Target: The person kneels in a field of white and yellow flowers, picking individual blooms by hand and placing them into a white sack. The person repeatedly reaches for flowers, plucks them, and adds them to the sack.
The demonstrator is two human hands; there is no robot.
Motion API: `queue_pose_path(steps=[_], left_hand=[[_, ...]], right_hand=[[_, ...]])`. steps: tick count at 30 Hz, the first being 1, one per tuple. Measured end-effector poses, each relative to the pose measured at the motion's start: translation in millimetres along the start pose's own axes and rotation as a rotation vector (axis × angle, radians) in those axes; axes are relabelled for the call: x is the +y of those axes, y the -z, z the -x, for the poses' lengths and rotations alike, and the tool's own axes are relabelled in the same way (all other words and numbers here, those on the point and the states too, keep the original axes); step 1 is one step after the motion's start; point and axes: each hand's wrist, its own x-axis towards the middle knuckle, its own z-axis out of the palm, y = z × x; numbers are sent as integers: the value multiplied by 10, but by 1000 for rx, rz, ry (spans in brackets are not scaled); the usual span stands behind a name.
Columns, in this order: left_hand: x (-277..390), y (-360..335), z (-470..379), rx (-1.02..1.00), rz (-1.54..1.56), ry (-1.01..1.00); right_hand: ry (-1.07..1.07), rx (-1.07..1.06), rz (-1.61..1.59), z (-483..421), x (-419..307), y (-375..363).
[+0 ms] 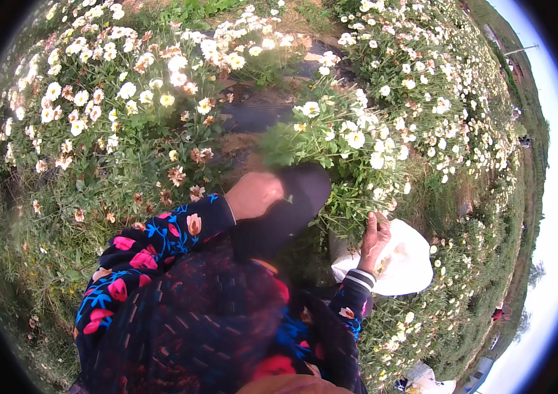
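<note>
My left hand (255, 195) comes out of a dark floral sleeve beside a dark-clothed knee (298, 202). The knee hides its fingers, so what they touch does not show. On the other side my right hand (376, 240) is raised at the leafy stems of a white-flowered plant (348, 197), thumb and fingers bent close together. Whether a stem is between them is too small to tell. Right behind that hand stands a white bag (409, 261), its mouth facing up, with something pale inside.
Rows of white-flowered plants (126, 91) spread on both sides, some blooms browned. Dark plastic sheeting (254, 111) covers the ground between rows. Another white bag (429, 381) lies at the lower right. Far off at the right is a figure in red (497, 313).
</note>
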Motion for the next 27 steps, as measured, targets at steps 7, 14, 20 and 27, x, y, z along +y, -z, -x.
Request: queue_pose_path(steps=[7,14,20,27], left_hand=[[101,138,-42,-353,-373,-61],[349,594,-125,-330,-143,-63],[187,609,-742,223,47,102],[-22,239,-1400,-111,-138,127]], right_hand=[[-14,-3,-138,167,163,62],[-141,50,-10,250,79,81],[-128,68,93,388,160,165],[-167,65,-67,512,422,176]])
